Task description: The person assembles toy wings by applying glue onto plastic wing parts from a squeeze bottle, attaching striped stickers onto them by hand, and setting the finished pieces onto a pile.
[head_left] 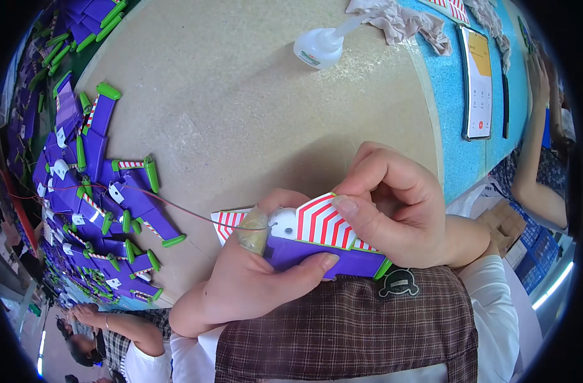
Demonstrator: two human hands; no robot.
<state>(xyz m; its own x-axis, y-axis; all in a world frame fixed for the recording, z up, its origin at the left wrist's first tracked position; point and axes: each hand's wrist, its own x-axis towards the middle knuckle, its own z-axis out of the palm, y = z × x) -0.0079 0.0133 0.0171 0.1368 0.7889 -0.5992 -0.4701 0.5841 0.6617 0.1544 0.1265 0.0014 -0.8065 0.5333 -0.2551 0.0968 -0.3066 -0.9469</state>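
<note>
Close in front of my body, my left hand point(243, 271) grips a purple plastic toy part point(352, 263) with a green end, thumb along its near side. A yellowish wrap covers one finger of that hand. On the part sits a white plate point(282, 223) with a dark round hole. A thin dark wire point(177, 205) reaches this plate from the left. Between thumb and fingertips, my right hand point(400, 210) pinches the upper edge of a red-and-white striped panel point(322, 223), which lies against the purple part. Another striped piece point(228, 223) shows beyond my left hand.
A heap of purple-and-green toy parts point(135, 201) covers the table's left side. A white squeeze bottle point(320, 50) stands at the far side, near a crumpled cloth point(409, 27). On the blue mat at right lies a phone point(478, 83). Co-workers' arms point(531, 150) show at both sides.
</note>
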